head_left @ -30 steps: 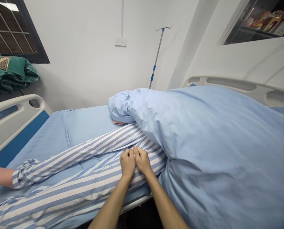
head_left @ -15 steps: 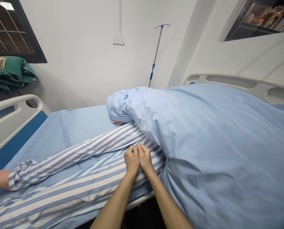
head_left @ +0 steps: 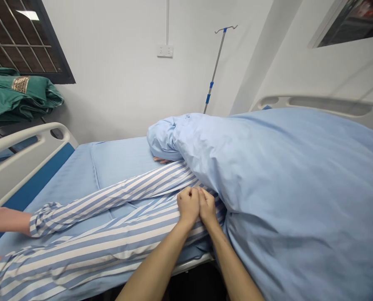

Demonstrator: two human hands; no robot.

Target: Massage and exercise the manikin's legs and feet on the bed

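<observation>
My left hand (head_left: 188,205) and my right hand (head_left: 207,206) lie side by side, fingers curled and pinching the blue-and-white striped pyjamas (head_left: 111,246) of a person lying on the bed. Both hands are close to the edge of a pale blue duvet (head_left: 286,196), which hides the person's upper part. A rolled striped cuff (head_left: 45,218) ends at a bare limb (head_left: 4,220) at the left. A few fingers (head_left: 161,160) show under the duvet's bunched end.
A white bed rail (head_left: 26,144) stands at the left, and a white bed end (head_left: 318,102) lies behind the duvet. An IV pole (head_left: 216,71) stands against the wall. Folded green cloth (head_left: 20,94) lies beneath a barred window (head_left: 23,42).
The whole view has shifted right and slightly up. My hands have moved right with it, still together on the striped fabric. The person on the bed has not visibly moved.
</observation>
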